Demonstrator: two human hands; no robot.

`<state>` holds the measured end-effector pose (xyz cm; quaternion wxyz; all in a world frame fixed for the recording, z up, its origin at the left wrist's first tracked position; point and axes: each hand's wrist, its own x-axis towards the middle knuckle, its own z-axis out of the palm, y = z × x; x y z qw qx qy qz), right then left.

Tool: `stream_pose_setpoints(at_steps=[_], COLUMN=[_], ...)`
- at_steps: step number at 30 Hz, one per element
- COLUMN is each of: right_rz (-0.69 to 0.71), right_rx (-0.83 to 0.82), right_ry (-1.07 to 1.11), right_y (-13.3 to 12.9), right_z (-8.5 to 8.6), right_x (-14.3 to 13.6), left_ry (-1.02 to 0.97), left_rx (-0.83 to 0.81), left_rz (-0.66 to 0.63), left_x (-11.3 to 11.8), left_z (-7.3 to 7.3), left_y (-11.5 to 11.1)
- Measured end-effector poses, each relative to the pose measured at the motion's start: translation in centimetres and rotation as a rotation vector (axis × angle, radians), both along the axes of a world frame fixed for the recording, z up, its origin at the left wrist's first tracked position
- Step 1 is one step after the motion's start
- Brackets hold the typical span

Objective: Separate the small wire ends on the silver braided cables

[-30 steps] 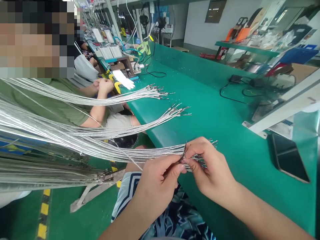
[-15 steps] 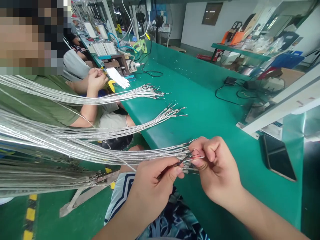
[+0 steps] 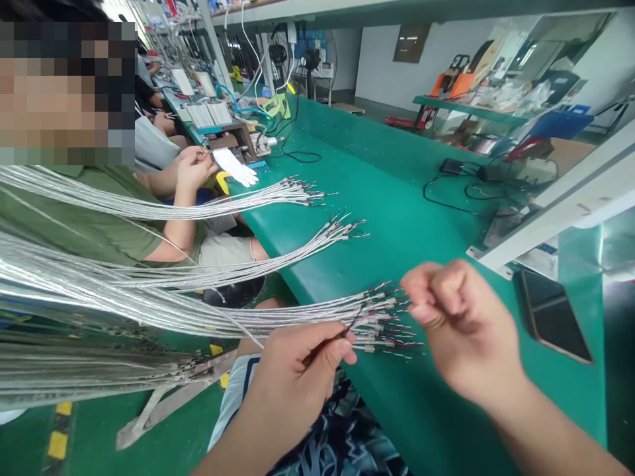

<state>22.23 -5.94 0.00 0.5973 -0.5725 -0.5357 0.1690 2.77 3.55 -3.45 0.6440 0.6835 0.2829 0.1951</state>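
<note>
- Since the frame half a second back, the right hand [image 3: 459, 324] has let go of the wire ends and drawn off toward 3 o'clock; it was pinching among them, and it now sits clear of them, curled into a loose fist, somewhat blurred, with nothing seen in it.
- The left hand [image 3: 297, 377] has stayed put at about 6 o'clock in the view, thumb and forefinger closed on a thin dark wire [image 3: 353, 322] that rises from its fingertips into the bundle.
- The nearest wire bundle [image 3: 317, 311] of silvery cables runs in from 9 o'clock and ends over the near edge of the green tabletop [image 3: 421, 218], its tips fanned out with small metal ferrules and red and dark strands just at 9 o'clock of the right fist.
- Two more fans of the same cables lie on the tabletop toward 12 o'clock: a middle bundle [image 3: 327, 233] and a far bundle [image 3: 292, 192], each apart from the others.
- A dark phone [image 3: 555, 317] lies flat on the tabletop at 3 o'clock of the right hand, well apart from the wires.
- At 10 o'clock a co-worker in a green shirt [image 3: 74, 225] sits at the same bench, hands raised together near a white glove [image 3: 238, 168] that lies on the tabletop edge.
- Black cords [image 3: 446, 198] trail across the tabletop toward 1 o'clock, below a white rail [image 3: 560, 211].
</note>
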Motion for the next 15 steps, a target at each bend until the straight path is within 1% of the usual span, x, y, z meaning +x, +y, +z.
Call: stream_pose_setpoints(at_steps=[2,3,5,8,10,12,15], right_rz=[-0.052,-0.046,0.028,0.191,0.264,0.304,0.294], right_rx=[0.085,0.089,0.015,-0.139,-0.167,-0.172,-0.18], right_ry=[0.043,0.085,0.178,0.297,0.366,0.432,0.461], right_y=[0.4,0.5,0.9,1.2,1.4,1.5,1.6], right_z=[0.2,0.2,-0.3,-1.3,-1.8,-2.2,-2.3], right_x=[0.6,0.7,0.6,-0.2,-0.9,-1.5,-2.3], left_ry=[0.001,-0.005,-0.029,-0.067,-0.067,-0.054,-0.039], left_rx=[-0.1,-0.152,-0.219,-0.233,-0.242,-0.257,-0.246], left_rz=[-0.013,-0.023,-0.031,-0.047,-0.074,-0.089,-0.092], left_x=[-0.2,-0.3,-0.4,-0.3,-0.2,-0.1,0.2], left_z=[-0.4,-0.6,-0.7,-0.7,-0.7,-0.6,-0.6], left_y=[0.3,0.5,0.6,0.7,0.7,0.6,0.4])
